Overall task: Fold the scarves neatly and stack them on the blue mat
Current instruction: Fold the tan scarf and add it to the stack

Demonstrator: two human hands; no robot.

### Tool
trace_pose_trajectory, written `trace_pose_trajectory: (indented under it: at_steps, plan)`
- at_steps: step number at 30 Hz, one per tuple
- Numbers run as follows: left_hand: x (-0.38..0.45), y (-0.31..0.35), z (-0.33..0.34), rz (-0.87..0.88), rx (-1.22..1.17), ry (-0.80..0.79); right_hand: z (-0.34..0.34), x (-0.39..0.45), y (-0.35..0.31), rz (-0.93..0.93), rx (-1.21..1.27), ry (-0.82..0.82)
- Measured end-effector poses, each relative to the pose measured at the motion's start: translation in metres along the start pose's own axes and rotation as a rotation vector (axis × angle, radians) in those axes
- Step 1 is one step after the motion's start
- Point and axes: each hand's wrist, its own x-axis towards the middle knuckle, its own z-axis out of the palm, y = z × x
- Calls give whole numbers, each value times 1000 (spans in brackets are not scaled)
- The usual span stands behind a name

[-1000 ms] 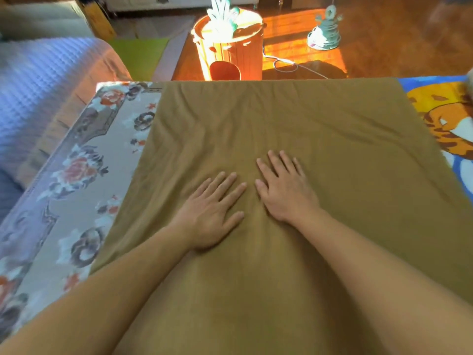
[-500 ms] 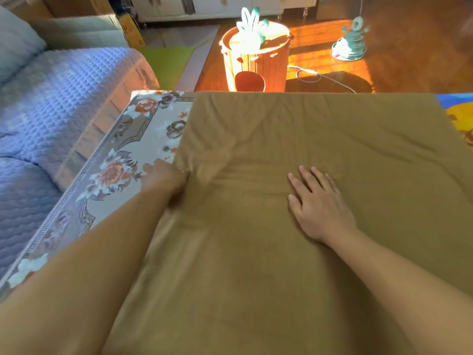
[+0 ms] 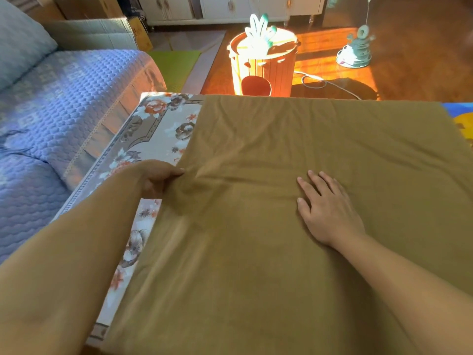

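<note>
A large olive-brown scarf (image 3: 294,155) lies spread flat over the table and covers most of it. My left hand (image 3: 158,178) pinches the scarf's left edge, and the cloth bunches into folds there. My right hand (image 3: 327,211) rests flat on the middle of the scarf, fingers straight and spread. A corner of the blue mat (image 3: 460,121) with an orange-yellow print shows at the far right, under the scarf's right edge.
A floral tablecloth (image 3: 156,129) shows along the table's left side. A sofa with a blue quilted cover (image 3: 58,111) stands to the left. On the wooden floor beyond the table are an orange bucket-shaped toy (image 3: 263,65), a white cable (image 3: 314,82) and a small stacking toy (image 3: 357,49).
My left hand slid from the scarf's middle to its left edge and took hold of it. The right hand stayed flat on the cloth. The view shifted left.
</note>
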Motion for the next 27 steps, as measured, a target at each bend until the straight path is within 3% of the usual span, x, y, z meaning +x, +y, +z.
trace_pose_trajectory:
  at_steps: [8, 10, 13, 15, 17, 19, 20, 22, 27]
  plan:
    - [30, -10, -7, 111, -132, 255, -1, -1, 1, 9, -7, -15]
    - [36, -14, -5, 161, -76, 327, -1, 0, 1, 5, -9, -20]
    - [31, -11, 14, 345, 401, 663, -2, 0, 0, 3, -7, -34]
    - [25, -9, 43, 658, 809, 810, -4, -2, -2, 4, -11, -48]
    - [20, -12, 78, 974, 1138, 590, -9, 0, -5, 16, -16, -52]
    - [23, -17, 111, 1115, 1395, 293, -20, 18, -12, 35, -24, 0]
    - [26, -20, 126, 1131, 1472, 221, -25, 35, -16, 32, -26, 52]
    - [30, -20, 157, 1137, 1505, 190, -29, 76, -21, -13, -9, 116]
    - [68, 9, 169, 1041, 1402, 227, -5, 144, -6, 43, -10, -27]
